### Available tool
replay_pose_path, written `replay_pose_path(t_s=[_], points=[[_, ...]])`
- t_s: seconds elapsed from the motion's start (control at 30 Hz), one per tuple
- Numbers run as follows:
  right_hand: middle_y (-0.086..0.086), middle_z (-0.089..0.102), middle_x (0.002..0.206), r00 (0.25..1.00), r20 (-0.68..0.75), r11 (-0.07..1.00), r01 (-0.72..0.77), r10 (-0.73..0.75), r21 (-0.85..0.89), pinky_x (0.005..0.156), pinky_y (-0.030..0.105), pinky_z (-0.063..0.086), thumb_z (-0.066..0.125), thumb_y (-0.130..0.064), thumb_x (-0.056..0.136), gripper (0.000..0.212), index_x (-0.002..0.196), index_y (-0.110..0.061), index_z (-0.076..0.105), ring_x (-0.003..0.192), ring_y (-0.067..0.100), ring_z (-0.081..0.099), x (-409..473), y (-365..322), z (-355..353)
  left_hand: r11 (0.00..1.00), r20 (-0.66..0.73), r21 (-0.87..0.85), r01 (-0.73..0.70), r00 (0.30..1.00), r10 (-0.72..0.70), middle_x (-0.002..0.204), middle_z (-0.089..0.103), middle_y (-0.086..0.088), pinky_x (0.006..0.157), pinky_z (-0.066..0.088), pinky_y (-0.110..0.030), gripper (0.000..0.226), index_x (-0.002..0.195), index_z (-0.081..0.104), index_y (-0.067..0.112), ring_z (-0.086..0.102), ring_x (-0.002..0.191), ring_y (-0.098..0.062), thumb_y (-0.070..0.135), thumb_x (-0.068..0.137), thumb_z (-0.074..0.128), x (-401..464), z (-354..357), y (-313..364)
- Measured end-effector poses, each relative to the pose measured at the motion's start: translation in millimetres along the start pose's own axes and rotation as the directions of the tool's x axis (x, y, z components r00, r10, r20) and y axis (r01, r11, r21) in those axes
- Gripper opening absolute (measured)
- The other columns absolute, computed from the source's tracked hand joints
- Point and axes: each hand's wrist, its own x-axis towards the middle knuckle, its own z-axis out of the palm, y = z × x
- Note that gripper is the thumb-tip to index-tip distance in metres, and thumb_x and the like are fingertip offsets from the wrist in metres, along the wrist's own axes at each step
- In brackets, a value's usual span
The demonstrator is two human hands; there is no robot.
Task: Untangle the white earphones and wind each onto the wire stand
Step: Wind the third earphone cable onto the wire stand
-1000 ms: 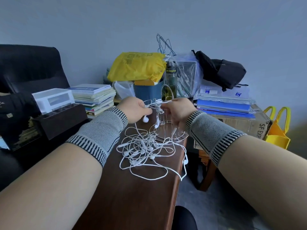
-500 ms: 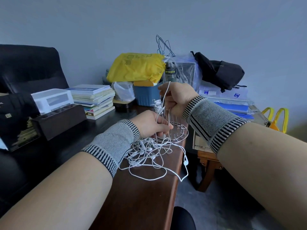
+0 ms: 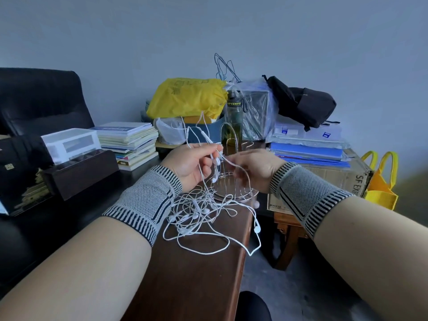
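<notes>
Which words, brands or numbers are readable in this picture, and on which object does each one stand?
"UP-TEMPO": on the band of the green bottle.
"SF EXP", cut off: on the side of the cardboard box.
"95338", small and uncertain: on the lower front of that box.
Print on the yellow plastic bag, the book stack and the blue-labelled packets: too blurred to read.
</notes>
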Motion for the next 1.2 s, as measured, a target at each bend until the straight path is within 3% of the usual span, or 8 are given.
replay_pose_path(t_s=[0.17, 0.3, 0.5, 0.6, 0.77, 0.97, 1.1, 1.2], points=[[0.003, 0.066, 0.067, 0.973, 0.218, 0.996, -0.09, 0.081, 0.029, 0.044, 0.019, 0.029, 0.04, -0.004, 0.086, 0.027, 0.083, -0.007, 0.066, 0.047, 0.008, 0.038, -8.9, 4.9, 8.1, 0.998, -0.099, -0.038, -0.051, 0.994, 0.047, 0.06, 0.058, 0.007, 0.043, 0.033, -0.009, 0.017, 0.083, 0.066, 0.009, 0.043, 0.041, 0.001, 0.01, 0.096, 0.057, 0.6, 2.3, 1.9], [0.005, 0.063, 0.065, 0.971, 0.231, 0.998, -0.065, 0.058, 0.021, 0.045, 0.02, 0.024, 0.056, -0.009, 0.088, 0.014, 0.079, -0.005, 0.067, 0.046, 0.009, 0.036, -11.7, 6.7, 4.0, 0.993, -0.183, -0.092, -0.081, 0.981, 0.063, 0.059, 0.058, 0.007, 0.042, 0.032, -0.009, 0.014, 0.084, 0.065, 0.009, 0.044, 0.04, 0.001, 0.01, 0.096, 0.058, 4.9, -1.1, 3.8], [0.007, 0.067, 0.068, 0.989, 0.125, 0.986, -0.057, 0.077, -0.159, 0.041, 0.016, 0.024, 0.066, -0.009, 0.086, 0.008, 0.08, -0.005, 0.069, 0.045, 0.007, 0.042, -9.7, 13.8, -13.9, 0.974, -0.31, -0.191, -0.122, 0.949, 0.058, 0.069, 0.057, 0.007, 0.041, 0.033, -0.008, 0.014, 0.085, 0.064, 0.012, 0.047, 0.039, 0.003, 0.012, 0.097, 0.056, 10.3, -7.3, 9.7], [0.008, 0.068, 0.069, 1.0, 0.019, 0.985, 0.0, 0.003, -0.171, 0.048, 0.022, 0.029, 0.069, -0.013, 0.086, 0.009, 0.085, -0.004, 0.068, 0.052, 0.012, 0.054, -8.0, 10.5, -18.5, 0.983, -0.294, -0.168, -0.068, 0.956, 0.016, 0.066, 0.061, 0.006, 0.042, 0.035, -0.008, 0.01, 0.085, 0.065, 0.011, 0.048, 0.041, 0.003, 0.011, 0.094, 0.061, 6.5, -5.3, 7.1], [0.008, 0.068, 0.074, 0.988, -0.103, 0.984, 0.127, -0.115, 0.122, 0.058, 0.026, 0.044, 0.06, -0.015, 0.094, 0.012, 0.088, -0.007, 0.064, 0.058, 0.016, 0.059, -8.4, -9.7, -4.9, 1.0, -0.173, -0.017, 0.014, 0.985, -0.017, 0.07, 0.067, 0.001, 0.049, 0.043, -0.012, 0.008, 0.084, 0.067, 0.007, 0.054, 0.05, 0.0, 0.01, 0.091, 0.064, -0.4, 9.8, -2.2], [0.012, 0.061, 0.071, 0.993, -0.048, 0.993, 0.112, -0.11, 0.038, 0.063, 0.033, 0.054, 0.06, -0.02, 0.095, 0.017, 0.085, -0.007, 0.065, 0.054, 0.02, 0.064, -11.9, -14.1, 7.4, 1.0, -0.127, -0.005, -0.018, 0.992, 0.017, 0.066, 0.067, 0.0, 0.051, 0.052, -0.016, 0.012, 0.103, 0.063, 0.005, 0.065, 0.056, -0.004, 0.011, 0.093, 0.063, 3.4, 21.6, -7.4], [0.012, 0.063, 0.077, 0.995, 0.022, 0.995, 0.094, -0.095, 0.035, 0.063, 0.033, 0.055, 0.057, -0.017, 0.096, 0.02, 0.08, -0.008, 0.064, 0.062, 0.02, 0.067, -14.9, -11.7, 4.1, 0.999, -0.147, 0.021, -0.043, 0.988, 0.046, 0.067, 0.066, 0.002, 0.054, 0.053, -0.017, 0.007, 0.087, 0.06, 0.01, 0.067, 0.065, -0.006, 0.011, 0.094, 0.062, 8.2, 22.2, -12.8], [0.007, 0.06, 0.064, 0.995, 0.063, 0.997, 0.074, -0.075, 0.01, 0.057, 0.028, 0.055, 0.057, -0.009, 0.095, 0.017, 0.08, -0.006, 0.064, 0.061, 0.019, 0.063, -16.7, -9.6, 3.0, 0.993, -0.146, 0.097, -0.067, 0.986, 0.08, 0.066, 0.068, 0.003, 0.056, 0.051, -0.017, 0.011, 0.082, 0.064, 0.012, 0.067, 0.072, -0.009, 0.011, 0.093, 0.064, 8.6, 22.2, -20.0]])
